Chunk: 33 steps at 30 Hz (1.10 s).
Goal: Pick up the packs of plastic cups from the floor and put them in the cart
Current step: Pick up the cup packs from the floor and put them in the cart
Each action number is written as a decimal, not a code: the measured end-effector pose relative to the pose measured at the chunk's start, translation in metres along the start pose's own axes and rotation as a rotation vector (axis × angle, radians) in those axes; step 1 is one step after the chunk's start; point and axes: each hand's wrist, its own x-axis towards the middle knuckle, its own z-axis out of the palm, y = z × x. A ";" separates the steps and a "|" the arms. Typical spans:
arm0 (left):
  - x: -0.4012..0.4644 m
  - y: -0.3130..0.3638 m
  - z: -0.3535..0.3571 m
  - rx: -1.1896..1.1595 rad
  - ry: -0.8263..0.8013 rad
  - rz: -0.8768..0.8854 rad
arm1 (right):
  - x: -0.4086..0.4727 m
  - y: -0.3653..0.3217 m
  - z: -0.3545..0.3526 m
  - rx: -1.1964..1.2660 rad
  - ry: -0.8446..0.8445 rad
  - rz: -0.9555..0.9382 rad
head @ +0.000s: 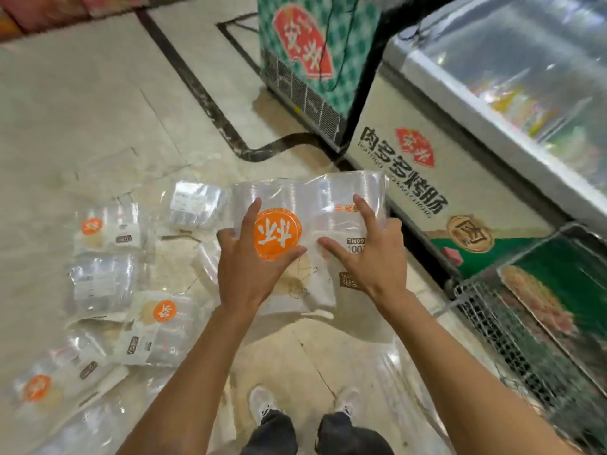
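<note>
I hold one clear pack of plastic cups [305, 198] with an orange round label up in front of me, above the floor. My left hand [249, 261] grips its left side and my right hand [371, 254] grips its right side, fingers spread over the plastic. Several more packs of cups [108, 284] lie scattered on the tiled floor to my left. The wire cart [512, 326] stands at the right, its mesh wall and rim visible beside the freezer.
A chest freezer [427, 178] with a glass lid runs along the right side, and a green one [305, 60] stands behind it. My two shoes [262, 405] are on the cracked tile floor below. A dark floor strip [197, 90] crosses diagonally.
</note>
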 end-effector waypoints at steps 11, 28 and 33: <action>-0.118 0.266 0.075 0.052 -0.195 0.363 | -0.072 0.147 -0.259 -0.021 0.310 0.230; -0.157 0.432 0.344 0.219 -0.586 0.619 | -0.093 0.397 -0.358 0.005 0.392 0.734; -0.112 0.462 0.431 0.264 -0.705 0.622 | -0.046 0.460 -0.348 0.056 0.363 0.874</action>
